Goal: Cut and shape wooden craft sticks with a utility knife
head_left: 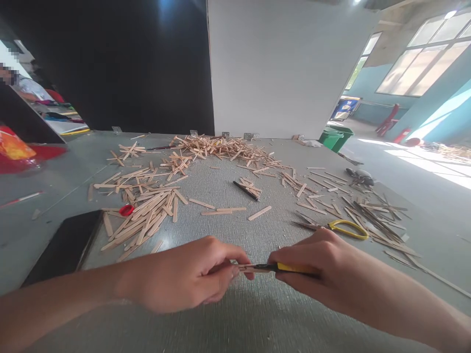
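Note:
My left hand [195, 274] pinches a flat wooden craft stick [247, 268] between thumb and fingers, low in the middle of the view. From the other side my right hand [324, 269] grips the yellow-and-black handle of a tool [294, 268] that looks like pliers. Its dark, narrow tip touches the stick close to my left fingertips; whether it bites the stick I cannot tell. Yellow-handled scissors [348, 229] lie just beyond my right hand, their blades pointing left. Single craft sticks [259, 213] lie on the table ahead of both hands.
Heaps of craft sticks [147, 215] cover the table's left and far side. A black pen [246, 190], a red ring [126, 210] and a dark flat slab [64, 245] lie about. Thin strips [382, 223] are at right. An upright panel [287, 68] closes the back; a person [33, 88] is far left.

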